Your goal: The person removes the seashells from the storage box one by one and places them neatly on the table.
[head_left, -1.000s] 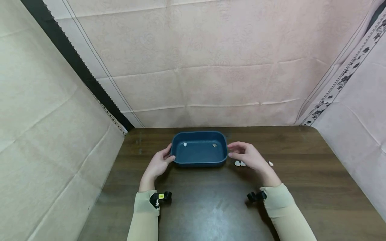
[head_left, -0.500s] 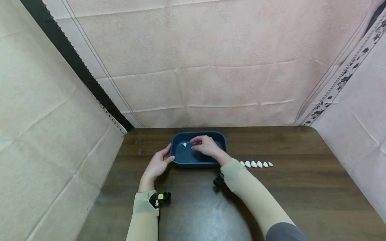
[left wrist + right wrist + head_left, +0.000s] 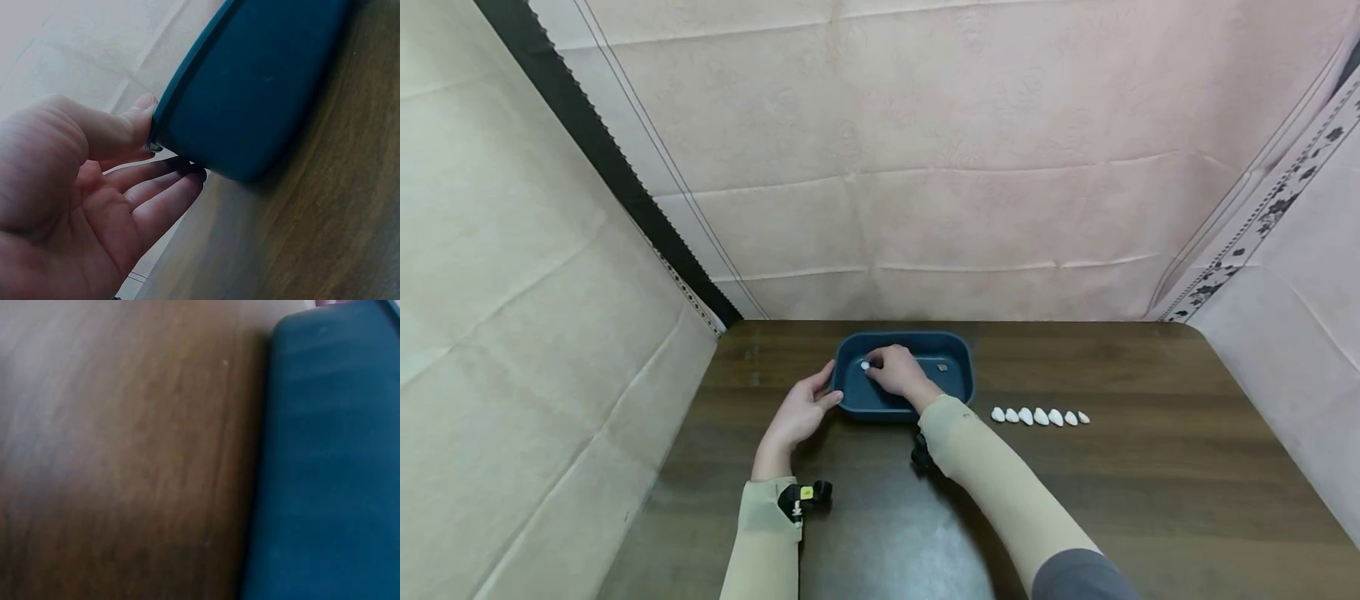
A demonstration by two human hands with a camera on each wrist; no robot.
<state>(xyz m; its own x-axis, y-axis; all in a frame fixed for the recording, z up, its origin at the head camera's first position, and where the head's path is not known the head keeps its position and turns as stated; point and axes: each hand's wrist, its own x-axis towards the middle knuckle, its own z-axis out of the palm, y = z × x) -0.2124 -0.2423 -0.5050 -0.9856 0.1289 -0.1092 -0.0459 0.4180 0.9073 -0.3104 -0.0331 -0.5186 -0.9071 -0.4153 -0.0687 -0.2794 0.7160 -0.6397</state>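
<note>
My left hand (image 3: 800, 412) grips the left end of a dark blue rectangular tray (image 3: 904, 414), thumb at the rim. In the left wrist view, the fingers of my left hand (image 3: 125, 187) lie below the rim against the tray's outer wall (image 3: 250, 94). Inside the tray, my right hand (image 3: 895, 371) has thumb and fingertips curled at a small white shell-like piece (image 3: 865, 366), pinching it. A small brownish piece (image 3: 942, 367) lies at the tray's right side. The right wrist view shows the tray's side (image 3: 331, 462) but not the hand's fingers.
Right of the tray, several small white shell-like pieces (image 3: 1040, 417) lie in a row on the brown wooden table (image 3: 1150, 467). Pale cloth (image 3: 962, 217) hangs behind the table's far edge and at both sides.
My right hand has moved from beside the tray's right end, over into the tray and left to the white piece. My left hand stays on the tray. The view shifts slightly.
</note>
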